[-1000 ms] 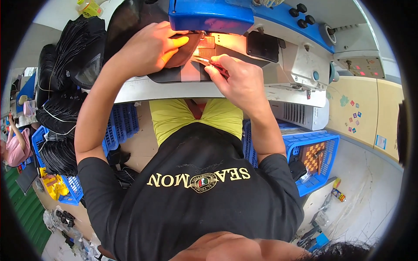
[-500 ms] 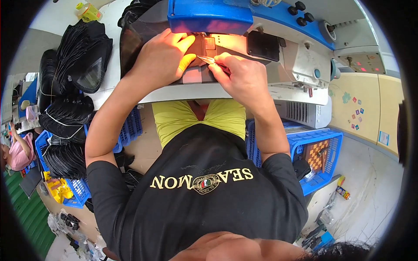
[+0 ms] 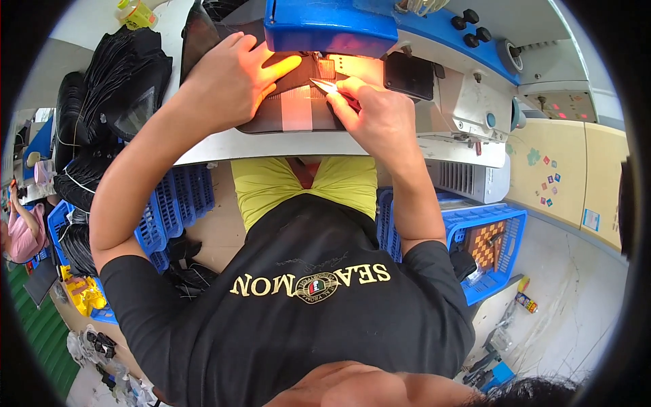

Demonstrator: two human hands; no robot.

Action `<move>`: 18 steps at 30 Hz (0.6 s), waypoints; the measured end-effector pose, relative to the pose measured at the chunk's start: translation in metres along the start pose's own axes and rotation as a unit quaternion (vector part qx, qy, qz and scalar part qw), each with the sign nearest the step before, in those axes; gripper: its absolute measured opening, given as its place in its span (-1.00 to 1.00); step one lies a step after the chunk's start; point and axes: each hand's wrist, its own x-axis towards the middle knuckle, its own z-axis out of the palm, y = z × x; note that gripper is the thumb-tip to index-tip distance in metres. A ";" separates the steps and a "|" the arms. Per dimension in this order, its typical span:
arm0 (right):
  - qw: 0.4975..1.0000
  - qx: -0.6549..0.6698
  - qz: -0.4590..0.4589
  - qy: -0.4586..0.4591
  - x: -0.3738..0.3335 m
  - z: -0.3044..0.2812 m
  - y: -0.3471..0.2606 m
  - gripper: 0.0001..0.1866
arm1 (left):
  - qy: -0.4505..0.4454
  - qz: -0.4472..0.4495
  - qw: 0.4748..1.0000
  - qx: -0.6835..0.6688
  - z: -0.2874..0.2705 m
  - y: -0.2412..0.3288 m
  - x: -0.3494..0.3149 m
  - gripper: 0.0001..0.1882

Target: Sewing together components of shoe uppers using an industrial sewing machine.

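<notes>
My left hand point(image 3: 230, 85) lies with fingers stretched out and apart over a black piece of material point(image 3: 298, 76) under the blue sewing machine head point(image 3: 331, 27). In my right hand point(image 3: 381, 115) is a pair of thread snips point(image 3: 323, 85), gripped between thumb and fingers, its pointed metal tips facing left beside the brightly lit needle area. A larger black panel point(image 3: 261, 125) with a pale band point(image 3: 296, 112) across it rests at the table's near edge. Glare and the machine head hide part of the stitching spot.
Stacked black pieces point(image 3: 135, 68) stand at the left of the white table. A dark phone-like slab point(image 3: 409, 73) sits right of the needle area. Blue crates flank my legs, the right one point(image 3: 498, 271) holding a checkered board. A person in pink point(image 3: 27, 234) is at far left.
My left hand and forearm have shifted left, and the fingers have pulled away from the snips, uncovering more of the pale band. The black material has turned at a slant. My right hand barely moved.
</notes>
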 end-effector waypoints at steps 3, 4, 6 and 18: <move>1.000 0.005 0.005 0.004 0.000 0.000 0.000 -0.81 | 0.018 0.014 1.000 0.017 0.001 -0.007 0.000 -0.58; 1.000 0.004 -0.007 0.025 0.000 0.001 0.001 -0.83 | 0.019 0.022 0.999 0.042 0.000 -0.009 0.000 -0.57; 0.999 0.002 -0.020 0.044 0.000 0.003 0.002 -0.84 | 0.013 0.020 0.999 0.049 -0.004 -0.012 0.002 -0.56; 1.000 0.028 0.004 0.005 0.000 0.000 0.002 -0.78 | -0.050 0.057 0.997 -0.009 0.000 -0.042 0.010 -0.55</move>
